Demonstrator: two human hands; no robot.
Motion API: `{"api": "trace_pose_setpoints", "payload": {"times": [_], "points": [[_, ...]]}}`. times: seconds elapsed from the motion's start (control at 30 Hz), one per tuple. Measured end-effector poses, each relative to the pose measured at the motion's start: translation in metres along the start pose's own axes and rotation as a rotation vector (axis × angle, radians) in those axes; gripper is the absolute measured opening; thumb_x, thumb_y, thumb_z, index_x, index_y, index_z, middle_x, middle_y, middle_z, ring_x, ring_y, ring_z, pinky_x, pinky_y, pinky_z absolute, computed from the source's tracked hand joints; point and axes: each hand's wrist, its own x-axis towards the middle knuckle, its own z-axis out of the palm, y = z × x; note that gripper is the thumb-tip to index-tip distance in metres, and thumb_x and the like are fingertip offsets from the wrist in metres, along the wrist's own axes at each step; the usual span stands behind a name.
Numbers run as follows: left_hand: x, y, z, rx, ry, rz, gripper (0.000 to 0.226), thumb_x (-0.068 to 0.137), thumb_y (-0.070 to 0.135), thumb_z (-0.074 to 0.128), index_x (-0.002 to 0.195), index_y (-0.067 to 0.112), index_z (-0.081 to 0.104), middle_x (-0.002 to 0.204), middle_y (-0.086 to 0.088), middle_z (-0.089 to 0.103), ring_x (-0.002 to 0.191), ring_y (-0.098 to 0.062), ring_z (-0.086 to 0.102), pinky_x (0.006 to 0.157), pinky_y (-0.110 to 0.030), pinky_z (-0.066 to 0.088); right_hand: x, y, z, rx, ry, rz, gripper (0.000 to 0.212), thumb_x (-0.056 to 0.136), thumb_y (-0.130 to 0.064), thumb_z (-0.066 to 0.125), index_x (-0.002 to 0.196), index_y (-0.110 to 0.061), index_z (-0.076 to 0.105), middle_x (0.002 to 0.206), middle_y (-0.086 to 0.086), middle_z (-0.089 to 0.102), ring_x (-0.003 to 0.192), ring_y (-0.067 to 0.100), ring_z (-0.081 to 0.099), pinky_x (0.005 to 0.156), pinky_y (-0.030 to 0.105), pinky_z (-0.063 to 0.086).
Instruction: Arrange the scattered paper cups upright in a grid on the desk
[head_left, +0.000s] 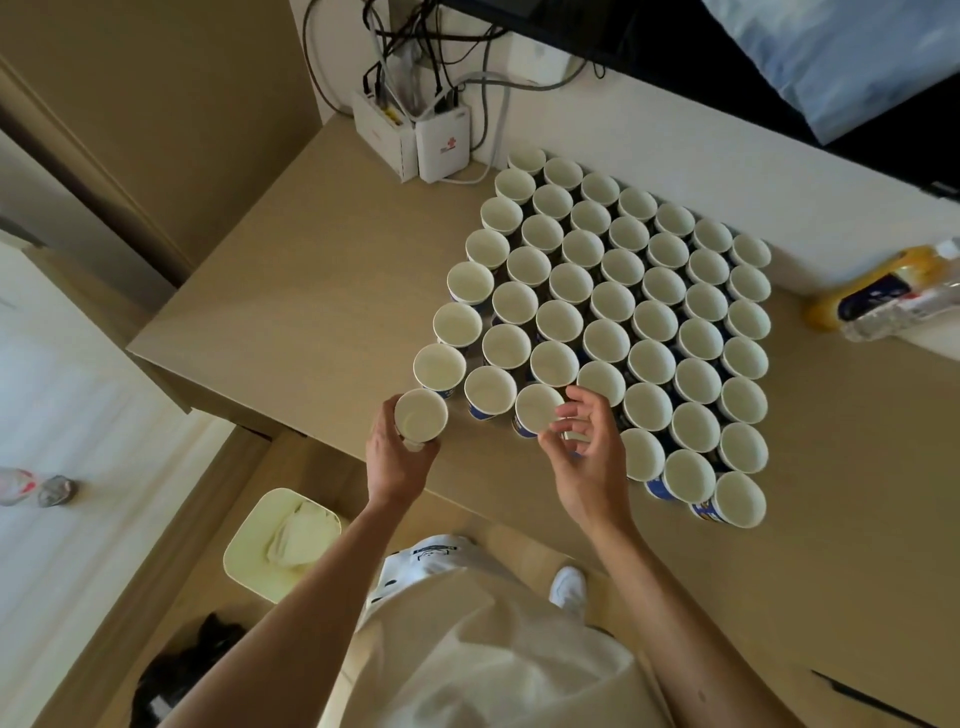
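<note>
left hand (397, 460) wraps a round white paper cup (421, 422) upright at smooth beige desk (291, 291) edge; right hand (589, 457) loosely curled over tight cup grid (654, 319), grip unclear

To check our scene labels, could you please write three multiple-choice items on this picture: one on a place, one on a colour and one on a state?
1. Where is the cup that the left hand grips?
A. at the grid's near-left corner
B. at its far-right corner
C. on the floor

2. What colour is the print on the cups' sides?
A. red
B. blue
C. green

3. How is the bottle?
A. upright
B. lying on its side
C. held in a hand

Answers: 1 A, it ends the grid's left column; 2 B, blue shows on the nearest cups; 3 B, it lies flat on the desk.
</note>
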Motion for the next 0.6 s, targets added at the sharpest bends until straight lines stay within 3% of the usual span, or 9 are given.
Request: {"api": "trace_pose_setpoints", "payload": {"times": [0.1, 0.2, 0.33, 0.47, 0.6], "points": [[0.001, -0.002, -0.003, 0.012, -0.02, 0.019, 0.07, 0.066, 0.012, 0.086, 0.128, 0.018, 0.052, 0.115, 0.006, 0.06, 0.104, -0.024, 0.059, 0.08, -0.032, 0.045, -0.001, 0.001, 0.0, 0.008, 0.006, 0.011, 0.045, 0.086, -0.009, 0.071, 0.125, -0.023, 0.054, 0.108, 0.001, 0.063, 0.091, 0.013, 0.064, 0.076, 0.016, 0.049], [0.001, -0.007, -0.011, 0.031, -0.059, 0.038, 0.083, 0.063, 0.026, 0.091, 0.134, 0.02, 0.048, 0.125, 0.004, 0.057, 0.114, -0.02, 0.054, 0.093, -0.039, 0.049, -0.004, 0.003, 0.0, 0.024, 0.024, 0.025, 0.046, 0.083, -0.016, 0.071, 0.125, -0.023, 0.054, 0.108, -0.001, 0.062, 0.092, 0.014, 0.064, 0.079, 0.023, 0.053], [-0.004, 0.0, -0.031, 0.061, -0.044, 0.072, 0.095, 0.062, 0.039, 0.094, 0.14, 0.017, 0.045, 0.133, 0.003, 0.053, 0.125, -0.017, 0.047, 0.101, -0.028, 0.037, -0.007, 0.006, 0.0, 0.053, 0.052, 0.071, 0.047, 0.086, -0.004, 0.072, 0.124, -0.024, 0.054, 0.108, 0.002, 0.062, 0.095, 0.017, 0.064, 0.083, 0.034, 0.054], [-0.008, 0.03, -0.05, 0.047, -0.001, 0.19, 0.091, 0.068, 0.053, 0.086, 0.14, 0.018, 0.044, 0.137, 0.004, 0.051, 0.129, -0.014, 0.045, 0.106, -0.029, 0.035, -0.012, 0.005, -0.002, 0.082, 0.097, 0.096, 0.047, 0.086, -0.002, 0.072, 0.124, -0.022, 0.054, 0.108, 0.004, 0.064, 0.093, 0.014, 0.065, 0.084, 0.033, 0.055], [-0.014, 0.079, -0.051, 0.006, -0.073, 0.363, 0.076, 0.076, 0.056, 0.073, 0.137, 0.017, 0.047, 0.136, 0.005, 0.054, 0.125, -0.012, 0.05, 0.103, -0.024, 0.036, -0.019, 0.0, -0.014, 0.076, 0.112, 0.087, 0.044, 0.085, -0.003, 0.073, 0.123, -0.018, 0.056, 0.106, 0.001, 0.066, 0.094, 0.015, 0.067, 0.082, 0.032, 0.055]]}}
